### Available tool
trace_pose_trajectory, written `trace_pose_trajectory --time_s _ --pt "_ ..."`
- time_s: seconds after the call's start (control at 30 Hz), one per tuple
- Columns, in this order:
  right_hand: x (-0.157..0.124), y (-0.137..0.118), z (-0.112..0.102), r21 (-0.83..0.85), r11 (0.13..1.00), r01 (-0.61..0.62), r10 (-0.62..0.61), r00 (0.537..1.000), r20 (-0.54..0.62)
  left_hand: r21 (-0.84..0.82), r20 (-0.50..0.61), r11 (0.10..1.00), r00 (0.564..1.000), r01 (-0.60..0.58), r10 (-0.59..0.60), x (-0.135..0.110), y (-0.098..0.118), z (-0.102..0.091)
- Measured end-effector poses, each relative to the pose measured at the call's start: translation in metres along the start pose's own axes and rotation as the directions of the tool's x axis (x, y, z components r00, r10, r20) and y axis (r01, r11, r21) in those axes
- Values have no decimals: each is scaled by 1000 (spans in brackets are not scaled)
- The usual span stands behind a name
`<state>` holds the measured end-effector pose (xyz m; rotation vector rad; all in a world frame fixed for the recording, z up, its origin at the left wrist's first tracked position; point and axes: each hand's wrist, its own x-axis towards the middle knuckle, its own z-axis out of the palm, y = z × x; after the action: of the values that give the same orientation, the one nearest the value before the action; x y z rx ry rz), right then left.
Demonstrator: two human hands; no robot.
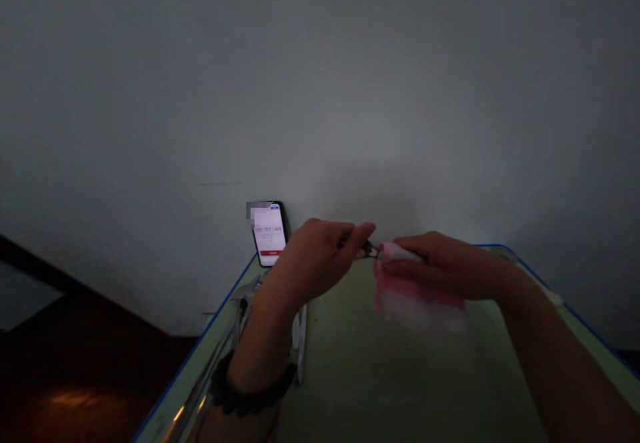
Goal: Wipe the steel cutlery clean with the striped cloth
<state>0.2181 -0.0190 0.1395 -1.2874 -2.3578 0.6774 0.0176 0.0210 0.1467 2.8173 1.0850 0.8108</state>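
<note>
Here, in the head view, both hands meet just right of the frame's centre, above a pale green table (350, 383) with a blue edge. The left hand (323, 256) is closed around a metal utensil (371, 251), whose visible part bridges the small gap between the hands; its full shape is hidden. The right hand (443, 263) pinches a pink and white cloth (420, 311), gripping it about the utensil's other end, and the loose part hangs below the fingers, blurred. A dark beaded bracelet (253, 390) circles the left wrist at the lower centre-left. Beneath and beside that forearm lies metal cutlery (301, 346), partly covered by the arm. Left of centre, a phone (270, 235) with a lit screen leans against the grey wall (320, 83).
</note>
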Motion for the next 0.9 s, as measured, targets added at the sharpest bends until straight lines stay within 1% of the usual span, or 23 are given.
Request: trace_pose_trajectory --time_s 0.07,0.17,0.23,0.33,0.43,0.5,0.7,0.83,0.9 --pt "-2 -2 3 -5 1000 7 -7 1000 4 22 2 999 1000 -27 27 1 7 2" --pt "-5 -4 4 -34 999 20 -21 999 -30 44 -14 994 995 -97 98 3 20 9" --pt "-5 -4 4 -55 998 29 -32 998 -47 75 -20 990 992 -121 122 5 25 14" --pt "-3 -2 5 -54 997 52 -54 998 -39 158 -15 981 993 -113 117 6 26 16" --pt "-2 -2 5 -49 997 59 -62 997 -55 204 -15 974 994 -104 109 6 20 13" --pt "-5 -3 1 -45 998 43 -46 997 -61 182 -29 980 995 -86 93 6 15 8" --pt "-22 -10 -18 28 999 -35 35 999 -9 8 -65 1000 998 -8 8 2 10 -10" --pt "-27 -9 -23 64 996 -66 66 998 11 -65 -68 998 997 18 -22 1 11 -11" --pt "-32 -5 -24 138 984 -110 108 994 22 -139 -77 990 997 -1 -9 1 12 -10"
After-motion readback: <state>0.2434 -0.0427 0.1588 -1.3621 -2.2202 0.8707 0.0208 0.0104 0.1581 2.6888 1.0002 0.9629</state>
